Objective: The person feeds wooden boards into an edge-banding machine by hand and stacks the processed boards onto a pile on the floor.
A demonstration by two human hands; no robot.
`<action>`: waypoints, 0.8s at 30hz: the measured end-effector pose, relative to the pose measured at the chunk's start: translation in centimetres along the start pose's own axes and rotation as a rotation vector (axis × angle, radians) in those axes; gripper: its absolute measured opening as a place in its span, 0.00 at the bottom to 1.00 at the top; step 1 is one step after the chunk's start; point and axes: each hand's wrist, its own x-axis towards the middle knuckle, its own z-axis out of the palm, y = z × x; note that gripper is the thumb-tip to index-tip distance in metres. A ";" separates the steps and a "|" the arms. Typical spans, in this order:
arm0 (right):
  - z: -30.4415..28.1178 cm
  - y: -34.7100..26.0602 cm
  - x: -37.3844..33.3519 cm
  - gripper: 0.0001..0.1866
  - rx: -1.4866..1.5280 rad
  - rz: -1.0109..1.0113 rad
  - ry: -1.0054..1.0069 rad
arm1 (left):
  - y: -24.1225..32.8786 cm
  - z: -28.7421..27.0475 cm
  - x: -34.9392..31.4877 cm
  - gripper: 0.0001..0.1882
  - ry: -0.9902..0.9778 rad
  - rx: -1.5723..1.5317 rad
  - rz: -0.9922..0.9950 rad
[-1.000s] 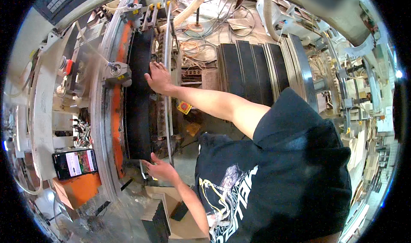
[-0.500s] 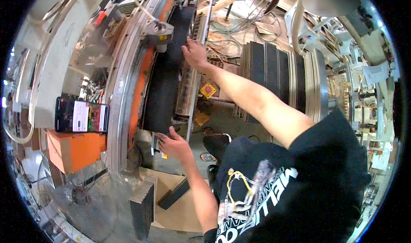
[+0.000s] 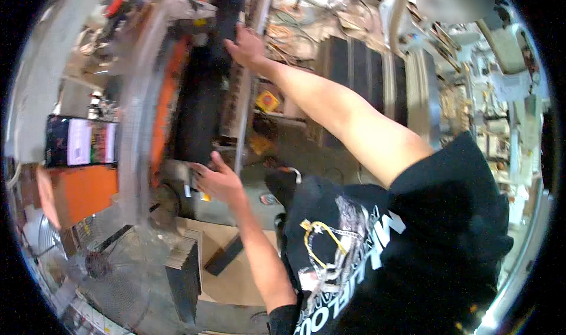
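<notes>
A long black board (image 3: 200, 102) lies lengthwise on the bed of a machine, beside an orange strip (image 3: 168, 102). My right hand (image 3: 246, 48) rests along the board's right edge towards the far end, its fingers spread. At the near end, my left hand (image 3: 221, 183) is at the board's corner with thumb raised and fingers stretched out. Neither hand is wrapped around anything. Whether the left fingertips touch the board cannot be made out through the blur.
A yellow plate with a red button (image 3: 267, 101) sits right of the bed. Stacks of black-faced boards (image 3: 365, 78) stand farther right. On the left, a phone (image 3: 82, 141) is propped on an orange box (image 3: 88, 193), above a fan (image 3: 100, 267). Cardboard (image 3: 227, 288) and a black strip (image 3: 223, 256) lie below.
The whole view has shifted, so everything appears farther left and slightly higher, with more blur. Both hands keep nearly the same places along the board.
</notes>
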 end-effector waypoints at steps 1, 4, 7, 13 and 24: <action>-0.5 -1.3 -0.1 0.42 0.029 0.013 -0.063 | -0.2 -0.2 -0.1 0.44 0.099 0.035 0.033; 0.7 -1.4 -0.1 0.42 -0.023 0.074 -0.027 | -1.0 0.9 0.2 0.44 0.122 0.076 0.083; 0.7 0.4 1.0 0.43 -0.043 0.025 0.006 | 0.1 0.9 0.6 0.44 0.053 0.029 0.013; 2.0 0.2 0.4 0.41 0.035 0.032 0.072 | -1.1 1.7 0.3 0.43 0.148 0.068 0.075; 0.3 -1.5 -0.4 0.43 0.017 0.043 -0.016 | -1.6 1.3 0.1 0.40 0.141 0.196 0.058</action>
